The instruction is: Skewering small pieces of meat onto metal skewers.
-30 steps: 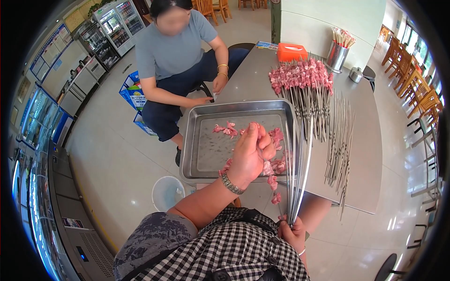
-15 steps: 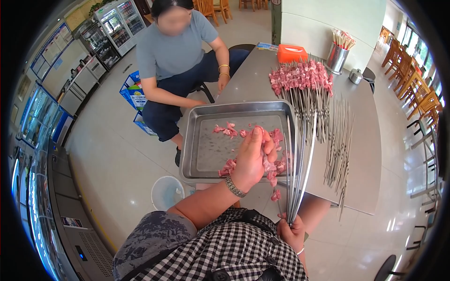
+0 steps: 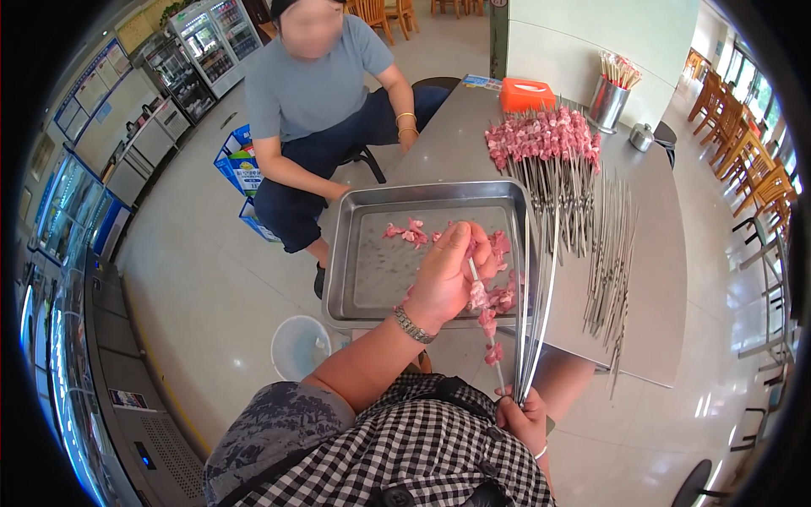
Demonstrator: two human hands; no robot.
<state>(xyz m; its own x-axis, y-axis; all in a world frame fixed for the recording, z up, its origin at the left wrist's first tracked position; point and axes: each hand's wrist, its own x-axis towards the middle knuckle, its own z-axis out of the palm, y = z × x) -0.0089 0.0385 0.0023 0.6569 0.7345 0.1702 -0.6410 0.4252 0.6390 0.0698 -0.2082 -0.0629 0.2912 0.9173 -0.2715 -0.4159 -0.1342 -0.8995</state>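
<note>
Head view: the left hand [image 3: 448,283] hovers over the tray [image 3: 355,228], its fingers pinched on a piece of meat [image 3: 478,296] that sits on a skewer [image 3: 494,355]. It works above the tray so the loose pieces [image 3: 405,232] are within reach and drips fall inside. The right hand [image 3: 522,418], low near the checked shirt, is closed round the butt ends of a bundle of skewers [image 3: 536,296], which fan up over the tray's right rim; holding them together keeps the next one ready. The one being loaded carries several chunks along its lower part. On the grey counter [image 3: 659,253], bare skewers [image 3: 612,253] lie just right of the tray, and finished ones [image 3: 545,139] are piled beyond it, meat ends away. A seated person [image 3: 317,110] faces the tray across the counter's left edge.
</note>
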